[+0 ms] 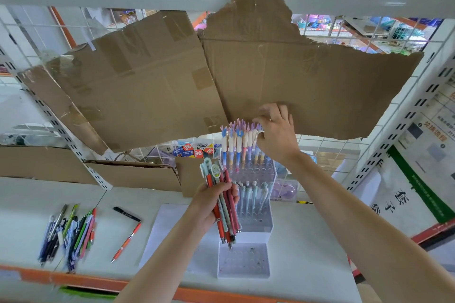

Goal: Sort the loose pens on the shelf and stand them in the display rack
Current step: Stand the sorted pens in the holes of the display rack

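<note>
1. The rack (256, 229) is a clear, stepped stand with rows of holes, standing on the white shelf (307, 241) just right of centre.
2. Its top tier holds a row of pastel pens (237, 145) with pink and blue toppers, standing upright and close together.
3. The middle tier holds a row of pale blue pens (251, 194) with small figure caps, also upright.
4. The front tier (242, 261) shows only its holes, with a few dark specks in them.
5. The left hand (211, 206) is clamped round a bundle (225, 206) of red and white pens, held in front of the rack, tips down.
6. The right hand (277, 130) reaches to the right end of the pastel row, fingers curled at the pen tops; whether it pinches one I cannot tell.
7. A loose pile (67, 235) of blue, green and pink pens lies at the shelf's left.
8. Near it lie a black pen (126, 214) and an orange pen (126, 241), apart from the pile.
9. Torn cardboard (221, 76) hangs behind the rack.
</note>
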